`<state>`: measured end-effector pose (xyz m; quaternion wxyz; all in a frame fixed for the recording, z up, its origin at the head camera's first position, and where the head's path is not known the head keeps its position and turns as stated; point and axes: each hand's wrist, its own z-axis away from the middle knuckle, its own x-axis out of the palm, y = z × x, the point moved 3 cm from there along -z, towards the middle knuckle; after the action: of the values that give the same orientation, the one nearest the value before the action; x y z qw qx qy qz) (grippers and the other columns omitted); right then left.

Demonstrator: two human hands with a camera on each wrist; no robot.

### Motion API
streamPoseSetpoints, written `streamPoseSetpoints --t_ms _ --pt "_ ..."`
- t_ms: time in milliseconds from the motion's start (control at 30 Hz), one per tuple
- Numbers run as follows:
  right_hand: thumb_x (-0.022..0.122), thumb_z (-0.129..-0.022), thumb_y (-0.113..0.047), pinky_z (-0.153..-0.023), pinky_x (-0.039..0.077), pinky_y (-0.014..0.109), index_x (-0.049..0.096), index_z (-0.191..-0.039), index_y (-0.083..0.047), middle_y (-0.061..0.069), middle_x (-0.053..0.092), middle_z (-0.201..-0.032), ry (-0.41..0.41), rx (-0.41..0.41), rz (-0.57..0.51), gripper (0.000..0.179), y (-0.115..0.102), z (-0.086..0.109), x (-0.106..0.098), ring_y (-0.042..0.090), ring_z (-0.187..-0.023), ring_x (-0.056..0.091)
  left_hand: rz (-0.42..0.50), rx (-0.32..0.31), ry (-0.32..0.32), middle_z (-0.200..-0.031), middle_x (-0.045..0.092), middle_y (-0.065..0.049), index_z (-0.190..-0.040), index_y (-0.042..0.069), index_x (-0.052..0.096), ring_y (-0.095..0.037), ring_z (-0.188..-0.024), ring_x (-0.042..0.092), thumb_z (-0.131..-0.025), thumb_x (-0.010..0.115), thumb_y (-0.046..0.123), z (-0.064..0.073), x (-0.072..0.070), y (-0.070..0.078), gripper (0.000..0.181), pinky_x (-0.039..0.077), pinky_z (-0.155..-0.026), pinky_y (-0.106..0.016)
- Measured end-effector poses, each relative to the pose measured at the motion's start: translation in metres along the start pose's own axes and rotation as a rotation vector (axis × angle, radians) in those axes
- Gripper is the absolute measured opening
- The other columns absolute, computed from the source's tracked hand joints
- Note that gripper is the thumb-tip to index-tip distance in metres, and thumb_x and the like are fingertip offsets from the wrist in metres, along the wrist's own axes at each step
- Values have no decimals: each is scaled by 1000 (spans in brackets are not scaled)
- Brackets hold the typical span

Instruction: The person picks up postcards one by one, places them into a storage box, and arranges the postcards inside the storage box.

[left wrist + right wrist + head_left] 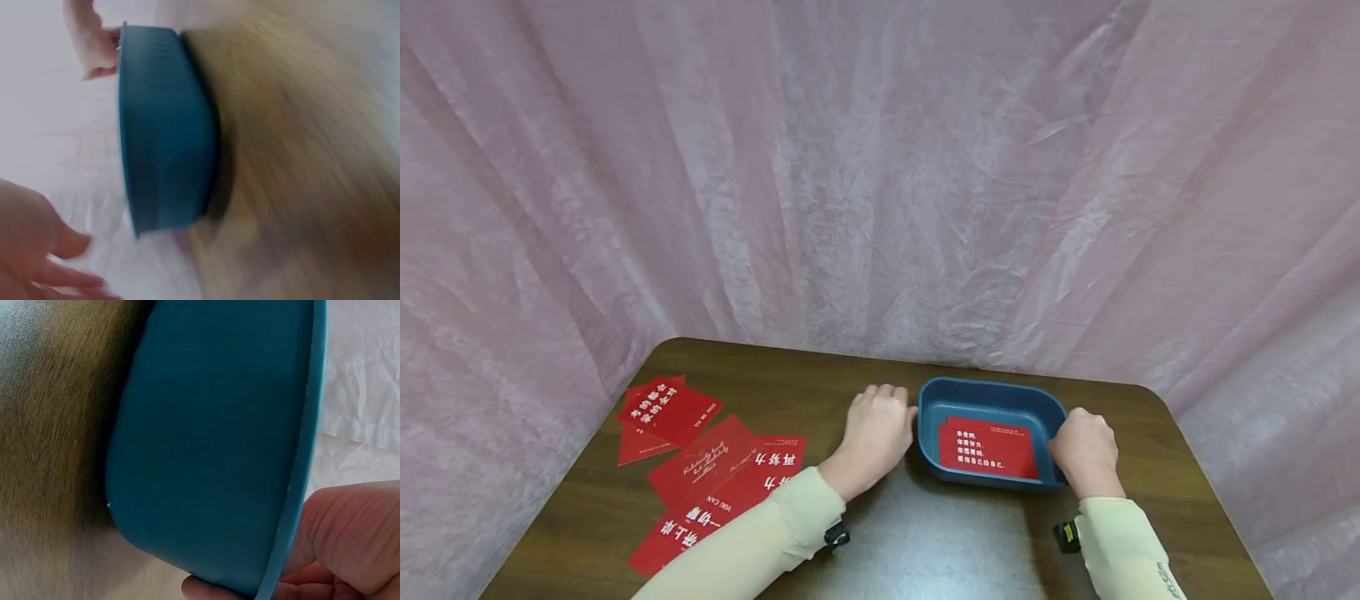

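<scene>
A blue plastic basin [988, 393] stands on the table, with red printed cards [992, 450] lying flat inside it. My right hand [1086, 450] grips the basin's right end. In the right wrist view the fingers of that hand [350, 544] wrap the rim near a corner, on both sides of the wall. Beside the left end is my left hand [876, 429]. The blurred left wrist view has this hand [44, 250] apart from the basin wall [165, 125], its fingers loosely extended and holding nothing.
More red cards [703, 458] with white lettering lie spread and overlapping on the left of the brown wooden table [827, 375]; the left forearm partly covers them. A pink curtain [880, 183] hangs behind the table's back edge, close behind the basin.
</scene>
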<state>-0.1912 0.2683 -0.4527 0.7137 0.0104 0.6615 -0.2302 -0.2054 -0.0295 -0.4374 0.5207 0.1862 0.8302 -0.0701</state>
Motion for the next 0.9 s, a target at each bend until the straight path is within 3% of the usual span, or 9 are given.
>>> streamPoseSetpoints --t_ms 100,267,433,533,600,767,900 --pt "66 -73 -14 -47 50 44 58 -88 12 28 61 -74 0 -1 10 31 0 -1 -1 34 -57 58 -124 -122 -86 -73 64 -9 -76 8 66 -28 -68 59 -79 66 25 15 -13 -32 17 48 -56 -39" --pt "66 -74 -16 -48 50 45 56 -92 13 30 61 -79 3 7 21 36 1 -3 -3 37 -61 58 -278 -310 -296 -65 62 -14 -64 6 67 -30 -60 57 -74 65 8 40 -24 -74 10 46 -45 -42" --pt "64 -75 -16 -48 49 45 55 -95 14 32 60 -82 8 13 24 37 3 -4 -4 40 -64 58 -377 -420 -559 -69 66 -15 -69 2 68 -34 -55 60 -72 72 8 57 -18 -87 8 51 -52 -51" --pt "63 -76 -14 -47 49 44 55 -94 15 32 60 -81 1 12 20 36 3 -4 -4 39 -63 58 -337 -459 -640 -73 67 -15 -70 1 68 -34 -58 62 -72 72 9 64 -12 -85 9 51 -54 -56" --pt "63 -75 -14 -47 49 44 55 -94 15 32 60 -81 -1 9 19 35 2 -4 -3 39 -63 58 -311 -449 -638 -72 67 -14 -67 2 65 -34 -59 63 -73 71 8 67 -7 -81 10 51 -53 -56" --pt "64 -75 -14 -48 50 45 55 -94 15 33 60 -81 0 11 20 36 1 -4 0 40 -64 58 -317 -304 -495 -62 61 -11 -58 8 58 -29 -60 61 -74 68 9 68 2 -71 19 49 -46 -43" --pt "65 -75 -15 -48 50 45 56 -94 15 32 60 -81 -6 13 21 36 0 -4 1 39 -63 58 -296 -189 -396 -73 62 -13 -72 4 66 -28 -69 59 -76 68 16 66 10 -67 12 47 -46 -38"
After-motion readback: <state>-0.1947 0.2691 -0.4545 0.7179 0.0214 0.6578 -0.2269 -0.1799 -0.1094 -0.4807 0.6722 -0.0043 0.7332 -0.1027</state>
